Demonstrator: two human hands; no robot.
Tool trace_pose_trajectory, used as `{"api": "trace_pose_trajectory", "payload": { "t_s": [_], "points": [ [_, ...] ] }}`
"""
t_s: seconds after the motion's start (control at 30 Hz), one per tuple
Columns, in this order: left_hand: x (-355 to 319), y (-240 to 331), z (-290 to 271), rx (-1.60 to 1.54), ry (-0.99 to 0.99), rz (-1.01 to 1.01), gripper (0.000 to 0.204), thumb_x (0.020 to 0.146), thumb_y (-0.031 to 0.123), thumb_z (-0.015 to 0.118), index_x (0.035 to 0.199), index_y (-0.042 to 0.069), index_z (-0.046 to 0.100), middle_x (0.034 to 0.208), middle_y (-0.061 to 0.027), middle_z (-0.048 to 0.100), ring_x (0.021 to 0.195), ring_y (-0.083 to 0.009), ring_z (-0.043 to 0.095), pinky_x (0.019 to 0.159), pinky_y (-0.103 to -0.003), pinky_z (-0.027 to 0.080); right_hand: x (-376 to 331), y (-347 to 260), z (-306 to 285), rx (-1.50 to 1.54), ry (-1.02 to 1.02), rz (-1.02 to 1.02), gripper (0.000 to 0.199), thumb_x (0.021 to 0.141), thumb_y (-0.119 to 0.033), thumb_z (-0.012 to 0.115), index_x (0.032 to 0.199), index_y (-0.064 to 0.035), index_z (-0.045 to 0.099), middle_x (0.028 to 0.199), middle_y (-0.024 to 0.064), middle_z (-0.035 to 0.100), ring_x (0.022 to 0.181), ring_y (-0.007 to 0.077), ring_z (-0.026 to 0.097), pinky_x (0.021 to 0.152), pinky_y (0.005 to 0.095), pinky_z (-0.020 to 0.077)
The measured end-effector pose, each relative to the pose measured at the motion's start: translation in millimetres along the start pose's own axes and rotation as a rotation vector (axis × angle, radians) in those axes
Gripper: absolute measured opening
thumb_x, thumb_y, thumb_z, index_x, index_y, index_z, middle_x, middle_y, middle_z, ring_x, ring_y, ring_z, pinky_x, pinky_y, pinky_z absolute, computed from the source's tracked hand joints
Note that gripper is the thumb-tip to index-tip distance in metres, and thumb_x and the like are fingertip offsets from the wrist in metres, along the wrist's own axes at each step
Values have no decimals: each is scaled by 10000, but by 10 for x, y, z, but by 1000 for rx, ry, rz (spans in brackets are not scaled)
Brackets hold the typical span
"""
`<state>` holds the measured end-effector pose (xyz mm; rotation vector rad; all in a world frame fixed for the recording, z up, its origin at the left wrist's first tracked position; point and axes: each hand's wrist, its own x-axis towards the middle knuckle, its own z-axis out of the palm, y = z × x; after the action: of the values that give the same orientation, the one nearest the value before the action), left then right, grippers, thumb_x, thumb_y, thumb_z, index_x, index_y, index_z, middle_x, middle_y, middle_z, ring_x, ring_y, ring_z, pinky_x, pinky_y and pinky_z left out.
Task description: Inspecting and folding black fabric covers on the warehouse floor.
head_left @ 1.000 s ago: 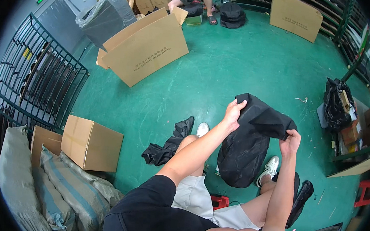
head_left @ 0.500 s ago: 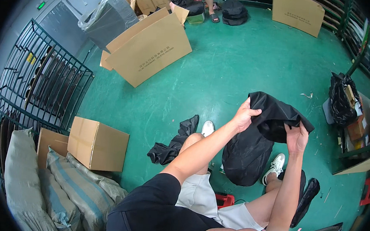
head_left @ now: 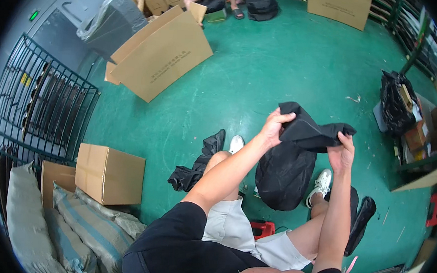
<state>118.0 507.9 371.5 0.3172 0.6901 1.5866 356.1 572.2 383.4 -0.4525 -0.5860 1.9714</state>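
Both hands hold up a piece of thin black fabric (head_left: 310, 134) in front of me, stretched between them and folded over. My left hand (head_left: 276, 128) pinches its left end, thumb on top. At its right end, my right hand (head_left: 342, 153) grips the edge between thumb and fingers. Beneath the fabric, between my feet, stands a rounded black cloth bundle (head_left: 284, 181); whether the two are joined is hidden. More crumpled black fabric (head_left: 188, 177) lies beside my left leg. Another dark folded piece (head_left: 362, 225) is by my right leg.
A large cardboard box (head_left: 163, 56) lies ahead on the green floor. At left are a wire rack (head_left: 49, 99), a smaller carton (head_left: 109, 174) and woven sacks (head_left: 90, 229). A black-bagged bin (head_left: 397, 106) stands right. Another person's foot (head_left: 237, 13) shows at the back.
The opening in the held fabric has folded over, and the fabric now looks narrower between my hands. Both hands still grip it. The whole view has shifted slightly.
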Motion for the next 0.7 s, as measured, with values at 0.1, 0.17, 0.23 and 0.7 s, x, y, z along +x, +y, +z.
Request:
{"api": "trace_pose_trajectory", "payload": {
  "t_s": [0.1,0.17,0.23,0.7],
  "points": [
    [-56,125,93,-73,-7,33,280,882,79,636,1154,29,592,1077,-111,680,975,-247,679,869,-415,569,19,-23,176,123,-3,-20,303,977,-83,513,1277,-122,504,1279,79,586,1183,261,561,1045,451,424],
    [-39,180,65,-61,-15,19,275,888,82,631,1154,23,594,1070,-124,684,968,-255,685,871,-417,571,83,-36,173,68,69,11,280,1004,-134,498,1284,-120,502,1271,78,598,1165,265,577,1040,454,431],
    [-10,178,66,-38,-42,14,246,893,57,628,1136,27,602,1052,-126,689,950,-254,693,865,-408,576,156,11,51,42,83,92,265,1005,-166,515,1259,-93,529,1237,88,627,1128,268,605,1015,454,455],
    [79,88,-98,-253,23,-11,154,886,19,628,1032,-30,626,1014,-175,688,944,-300,691,883,-438,580,75,49,43,114,-135,76,234,1003,-194,530,1130,-32,642,1139,86,687,1069,233,648,960,408,498]
  ]
}}
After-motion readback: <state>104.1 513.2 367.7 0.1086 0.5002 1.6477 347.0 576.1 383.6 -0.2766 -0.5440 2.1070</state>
